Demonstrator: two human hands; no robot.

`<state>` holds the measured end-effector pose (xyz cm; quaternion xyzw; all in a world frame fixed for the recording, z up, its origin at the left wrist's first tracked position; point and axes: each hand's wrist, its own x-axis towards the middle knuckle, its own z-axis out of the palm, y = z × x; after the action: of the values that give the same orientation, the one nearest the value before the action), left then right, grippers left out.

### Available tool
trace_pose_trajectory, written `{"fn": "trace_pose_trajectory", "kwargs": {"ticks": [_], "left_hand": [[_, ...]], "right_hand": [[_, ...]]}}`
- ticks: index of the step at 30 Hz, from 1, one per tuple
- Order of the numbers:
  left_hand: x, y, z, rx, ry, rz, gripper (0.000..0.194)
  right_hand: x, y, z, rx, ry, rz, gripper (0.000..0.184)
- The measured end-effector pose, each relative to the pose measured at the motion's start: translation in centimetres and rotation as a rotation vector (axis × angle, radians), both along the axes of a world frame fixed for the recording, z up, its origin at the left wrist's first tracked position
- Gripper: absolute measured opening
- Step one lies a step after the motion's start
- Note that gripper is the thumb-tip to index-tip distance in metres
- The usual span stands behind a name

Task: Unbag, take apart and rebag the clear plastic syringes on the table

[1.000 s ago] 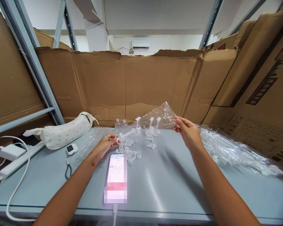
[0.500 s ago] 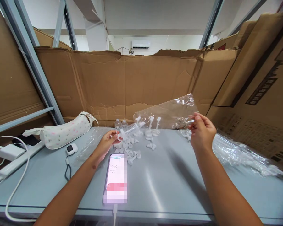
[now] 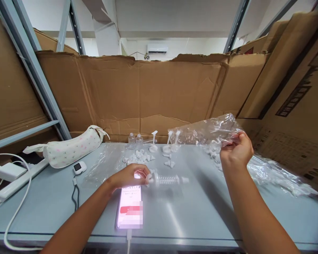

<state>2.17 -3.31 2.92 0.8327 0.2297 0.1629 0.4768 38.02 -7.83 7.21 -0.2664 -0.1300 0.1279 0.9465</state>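
Note:
My left hand (image 3: 135, 175) is closed on the left end of a clear syringe-like tube (image 3: 168, 179) with ring marks along its barrel and a narrow tip pointing right. The tube is held level over the table, slightly blurred, right of the phone's top. My right hand (image 3: 237, 148) grips the right end of a clear plastic bag (image 3: 204, 132), which stretches leftward in the air. Behind my left hand lies a pile of small white plastic parts (image 3: 140, 156). Several white pieces with round bases and upright stems (image 3: 153, 148) stand at the back.
A lit phone (image 3: 129, 215) with a cable lies in front. Two small clear bottles (image 3: 135, 141) stand at the back. To the left are a white patterned pouch (image 3: 74, 150), a small white device (image 3: 80, 167) and a power strip (image 3: 18, 185). Crumpled plastic bags (image 3: 278, 176) lie right. Cardboard (image 3: 148, 91) walls the back.
My left hand has moved right and toward me with the tube, which has turned from slanting upward to level. My right hand has shifted right and slightly down, drawing the bag with it.

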Motion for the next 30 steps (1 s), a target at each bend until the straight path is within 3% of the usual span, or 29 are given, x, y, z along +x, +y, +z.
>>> {"fn": "trace_pose_trajectory", "kwargs": {"ticks": [6,12,15,21,24,27,30], "left_hand": [[0.7,-0.2,-0.8,0.188,0.136,-0.113,0.012],[1.6,-0.7,-0.9,0.327,0.213,0.03,0.02],[2.0,-1.0,-0.8,0.415,0.175,0.08,0.021],[2.0,-0.9,-1.5,0.534,0.047,0.172,0.028],[1.7,-0.6,-1.6,0.433,-0.089,0.282,0.029],[1.4,-0.3,-1.3,0.131,-0.3,0.371,0.036],[1.3,-0.4,-0.7,-0.192,-0.431,0.272,0.054]], "right_hand": [[-0.6,0.2,0.2,-0.009,0.121,0.21,0.021],[-2.3,1.5,-1.0,-0.072,0.056,0.368,0.016],[-3.6,2.0,-1.9,-0.187,-0.059,0.434,0.015],[-6.5,2.4,-3.1,-0.349,-0.268,0.586,0.034],[-7.7,2.4,-3.5,-0.438,-0.433,0.686,0.036],[-8.9,2.3,-4.2,-0.48,-0.586,0.768,0.035],[-10.1,2.3,-4.9,-0.506,-0.703,0.807,0.036]]}}
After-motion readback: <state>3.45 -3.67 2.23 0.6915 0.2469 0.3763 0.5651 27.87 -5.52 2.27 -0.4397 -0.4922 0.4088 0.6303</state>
